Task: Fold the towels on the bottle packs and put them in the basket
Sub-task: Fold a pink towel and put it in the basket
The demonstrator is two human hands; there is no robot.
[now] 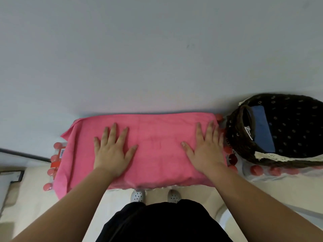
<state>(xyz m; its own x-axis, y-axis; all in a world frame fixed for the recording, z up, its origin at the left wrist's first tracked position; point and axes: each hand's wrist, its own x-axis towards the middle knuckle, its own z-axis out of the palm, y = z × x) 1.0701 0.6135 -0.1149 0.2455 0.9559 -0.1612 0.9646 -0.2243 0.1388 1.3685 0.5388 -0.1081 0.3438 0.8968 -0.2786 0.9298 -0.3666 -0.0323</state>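
A wide pink terry towel (pixel 157 140) lies spread over the shrink-wrapped packs of red-capped bottles (pixel 56 159), against the pale wall. It looks smooth, with a faint crease near its middle and its left end draping down the pack's side. The round dark wicker basket with white lace trim (pixel 234 137) stands just to the right, a folded blue cloth (pixel 262 130) inside. The left hand (pixel 111 154) and right hand (pixel 206 151) press flat on the towel, well apart, fingers splayed, gripping nothing. This looks like smoothing before a fold. The next move calls for pinching the end corners and laying one end squarely over the other.
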